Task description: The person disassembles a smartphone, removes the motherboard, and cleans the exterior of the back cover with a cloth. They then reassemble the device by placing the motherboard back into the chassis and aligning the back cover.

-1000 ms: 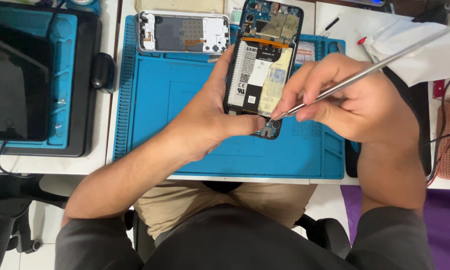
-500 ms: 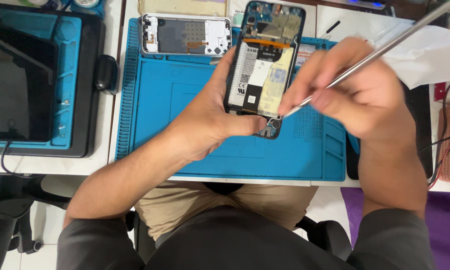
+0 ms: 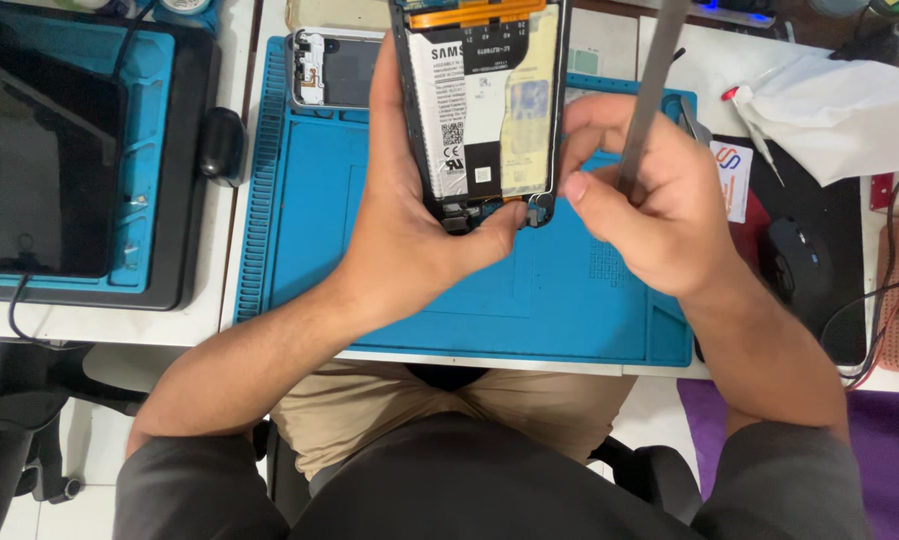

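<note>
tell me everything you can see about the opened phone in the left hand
The phone has its back cover off, showing a large battery with white, black and yellowish labels, an orange flex strip near the top, and a dark frame. It is held upright above the blue mat, back side toward the camera, its top cut off by the picture's edge. The left hand grips its left edge and bottom, thumb under the lower end. The right hand, holding a metal tool, touches its right edge.

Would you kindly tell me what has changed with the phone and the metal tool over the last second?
The left hand has lifted the opened phone nearer the camera, its top now cut off by the frame. The right hand turned the metal tool from a slant to nearly upright, its tip now hidden at the phone's lower edge. Both grips held; the blue mat and second phone stayed put.
</note>
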A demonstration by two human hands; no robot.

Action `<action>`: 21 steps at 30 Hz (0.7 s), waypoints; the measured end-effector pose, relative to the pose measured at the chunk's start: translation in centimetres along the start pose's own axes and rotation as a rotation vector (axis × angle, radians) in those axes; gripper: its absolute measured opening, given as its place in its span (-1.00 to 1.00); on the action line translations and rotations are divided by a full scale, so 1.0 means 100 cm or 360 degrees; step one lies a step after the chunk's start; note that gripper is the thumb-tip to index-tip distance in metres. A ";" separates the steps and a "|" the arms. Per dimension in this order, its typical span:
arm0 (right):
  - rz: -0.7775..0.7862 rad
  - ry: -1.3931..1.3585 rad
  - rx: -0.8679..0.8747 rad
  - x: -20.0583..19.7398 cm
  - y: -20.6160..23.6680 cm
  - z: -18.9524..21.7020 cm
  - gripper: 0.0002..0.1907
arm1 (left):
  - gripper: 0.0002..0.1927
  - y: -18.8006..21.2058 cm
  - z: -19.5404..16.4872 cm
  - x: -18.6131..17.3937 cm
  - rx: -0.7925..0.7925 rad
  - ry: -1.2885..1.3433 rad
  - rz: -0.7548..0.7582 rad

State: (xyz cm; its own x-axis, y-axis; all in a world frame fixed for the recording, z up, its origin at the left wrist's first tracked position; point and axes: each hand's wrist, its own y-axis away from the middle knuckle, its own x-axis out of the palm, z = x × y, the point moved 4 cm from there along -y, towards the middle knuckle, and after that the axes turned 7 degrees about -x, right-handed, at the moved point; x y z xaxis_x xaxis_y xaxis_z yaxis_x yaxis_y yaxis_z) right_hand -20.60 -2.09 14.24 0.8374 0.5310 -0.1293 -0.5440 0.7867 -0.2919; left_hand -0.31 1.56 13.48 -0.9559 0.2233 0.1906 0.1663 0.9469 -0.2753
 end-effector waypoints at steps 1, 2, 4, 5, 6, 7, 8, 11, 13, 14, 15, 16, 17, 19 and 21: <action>-0.0004 0.0076 -0.0049 0.000 0.000 0.001 -0.58 | 0.18 0.001 0.002 0.000 -0.0041 0.0038 0.0001; -0.0019 0.0108 -0.0050 0.000 0.000 0.001 -0.59 | 0.18 0.001 0.005 0.001 -0.0081 0.0075 0.0002; -0.0041 0.0166 -0.0051 -0.001 -0.001 0.001 -0.59 | 0.18 0.003 0.006 0.002 -0.0023 0.0008 0.0004; -0.0025 0.0164 -0.0072 -0.001 -0.002 0.001 -0.60 | 0.18 0.003 0.006 0.002 0.0006 -0.0030 0.0000; -0.0008 0.0164 -0.0092 0.000 -0.002 0.002 -0.60 | 0.18 0.004 0.007 0.003 0.0034 -0.0067 -0.0006; 0.0008 0.0164 -0.0111 0.001 -0.002 0.003 -0.60 | 0.18 0.004 0.007 0.001 0.0059 -0.0106 -0.0016; 0.0002 0.0165 -0.0108 0.002 -0.002 0.003 -0.60 | 0.17 0.005 0.008 0.000 0.0081 -0.0141 -0.0021; -0.0031 0.0183 -0.0083 0.004 -0.002 0.004 -0.58 | 0.15 0.007 0.009 0.000 0.0138 -0.0233 -0.0026; -0.0069 0.0207 -0.0041 0.005 -0.001 0.003 -0.56 | 0.15 0.007 0.010 0.001 0.0157 -0.0281 -0.0029; -0.0078 0.0228 -0.0036 0.006 -0.001 0.003 -0.56 | 0.15 0.007 0.011 0.002 0.0151 -0.0280 -0.0029; -0.0088 0.0248 -0.0031 0.006 0.000 0.001 -0.55 | 0.16 0.007 0.012 0.002 0.0146 -0.0280 -0.0028; -0.0098 0.0268 -0.0028 0.007 0.001 0.000 -0.55 | 0.15 0.007 0.012 0.002 0.0132 -0.0260 -0.0026; -0.0101 0.0275 -0.0023 0.007 0.002 -0.001 -0.55 | 0.15 0.008 0.013 0.003 0.0111 -0.0253 -0.0030; -0.0104 0.0289 -0.0016 0.008 0.006 -0.005 -0.54 | 0.16 0.011 0.014 0.004 0.0061 -0.0255 -0.0046; -0.0079 0.0196 -0.0055 0.010 0.010 -0.007 -0.52 | 0.16 0.015 0.012 0.005 0.0091 -0.0326 -0.0072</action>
State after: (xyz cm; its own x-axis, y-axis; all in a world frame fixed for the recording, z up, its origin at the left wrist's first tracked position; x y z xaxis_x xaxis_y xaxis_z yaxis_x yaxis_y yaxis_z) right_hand -20.31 -1.00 13.17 0.8647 0.4473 -0.2283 -0.5011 0.7986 -0.3332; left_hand -0.79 2.86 12.07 -0.9923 0.1236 0.0101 0.1137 0.9388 -0.3251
